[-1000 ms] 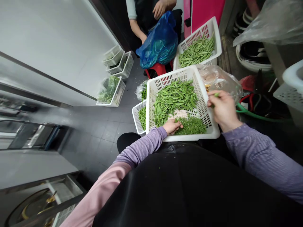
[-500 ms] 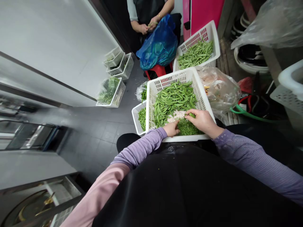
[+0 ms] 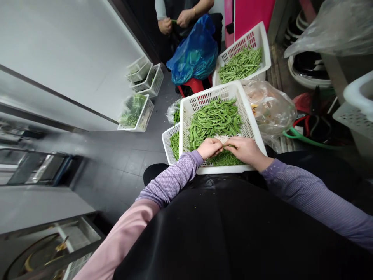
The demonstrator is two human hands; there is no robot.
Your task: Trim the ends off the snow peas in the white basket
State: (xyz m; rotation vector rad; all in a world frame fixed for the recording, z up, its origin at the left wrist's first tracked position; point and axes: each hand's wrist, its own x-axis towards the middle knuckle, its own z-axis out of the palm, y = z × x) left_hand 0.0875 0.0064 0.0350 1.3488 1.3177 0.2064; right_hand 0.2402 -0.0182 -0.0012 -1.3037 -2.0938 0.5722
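My left hand [image 3: 210,148] and my right hand [image 3: 244,150] meet fingertip to fingertip over the near end of a white plastic basket [image 3: 255,128]. Both are closed in a pinch on a snow pea pod, which their fingers almost wholly hide. Beyond the hands, a heap of green snow pea pods [image 3: 217,116] fills the far part of the basket. Close to its near rim, below the hands, lies a pile of thin green trimmings [image 3: 227,158]. A small pale patch [image 3: 223,138] shows between the two piles.
A smaller basket of pods [image 3: 175,145] stands at the left. Ahead, a co-worker's hands [image 3: 184,18] hold a green strip above a blue bag [image 3: 194,52] on a red stool. Another basket [image 3: 265,58] holds green beans. At the right lie a clear bag [image 3: 272,102] and green-handled scissors [image 3: 295,133].
My left hand has risen from the trimmings and closed, meeting my right hand around the pod. The right hand has shifted slightly left. The co-worker's hands have moved up and left.
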